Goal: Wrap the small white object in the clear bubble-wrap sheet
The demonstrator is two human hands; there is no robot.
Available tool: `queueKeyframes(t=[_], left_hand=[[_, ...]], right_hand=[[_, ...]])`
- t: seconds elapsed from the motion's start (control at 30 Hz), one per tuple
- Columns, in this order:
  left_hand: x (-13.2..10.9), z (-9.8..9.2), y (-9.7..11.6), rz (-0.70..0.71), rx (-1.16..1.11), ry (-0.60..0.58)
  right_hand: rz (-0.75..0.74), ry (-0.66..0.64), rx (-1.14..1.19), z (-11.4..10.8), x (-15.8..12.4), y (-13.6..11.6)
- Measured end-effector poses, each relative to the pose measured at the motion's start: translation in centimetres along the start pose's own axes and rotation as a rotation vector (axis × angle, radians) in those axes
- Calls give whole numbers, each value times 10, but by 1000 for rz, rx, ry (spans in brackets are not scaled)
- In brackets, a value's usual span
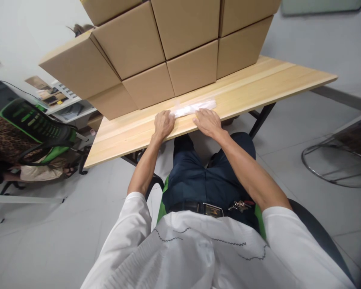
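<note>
A clear plastic packet (195, 107) with something white inside lies near the front edge of the light wooden table (258, 86). My left hand (163, 124) rests on the packet's left end, fingers curled down onto it. My right hand (207, 121) lies just in front of the packet's middle, fingers bent and touching its near side. Both forearms reach forward from my lap.
Stacked cardboard boxes (168, 48) fill the back of the table right behind the packet. A green-and-black chair (39, 128) with a seated person stands at the left. A chrome chair base (339, 160) is on the floor to the right.
</note>
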State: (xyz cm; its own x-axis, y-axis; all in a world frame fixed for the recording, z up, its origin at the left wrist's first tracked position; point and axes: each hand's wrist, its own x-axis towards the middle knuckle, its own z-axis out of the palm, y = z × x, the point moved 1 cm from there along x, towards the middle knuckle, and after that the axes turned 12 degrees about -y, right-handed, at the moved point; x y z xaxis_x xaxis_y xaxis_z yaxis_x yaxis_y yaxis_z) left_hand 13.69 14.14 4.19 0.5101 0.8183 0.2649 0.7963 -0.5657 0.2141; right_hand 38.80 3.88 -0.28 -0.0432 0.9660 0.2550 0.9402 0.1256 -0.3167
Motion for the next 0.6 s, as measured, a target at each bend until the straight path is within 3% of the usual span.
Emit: queueKeyframes(t=[0.3,0.47,0.6], left_hand=[[2,1,-4,-69,-636,472],[-1,-6,0,-89,-1006,564],[-3,-9,7,-146,-1176,586]], right_hand=[[47,191,8,12,-12,-1],[13,290,5,27,-14,9],[-52,400,18,38,-16,19]])
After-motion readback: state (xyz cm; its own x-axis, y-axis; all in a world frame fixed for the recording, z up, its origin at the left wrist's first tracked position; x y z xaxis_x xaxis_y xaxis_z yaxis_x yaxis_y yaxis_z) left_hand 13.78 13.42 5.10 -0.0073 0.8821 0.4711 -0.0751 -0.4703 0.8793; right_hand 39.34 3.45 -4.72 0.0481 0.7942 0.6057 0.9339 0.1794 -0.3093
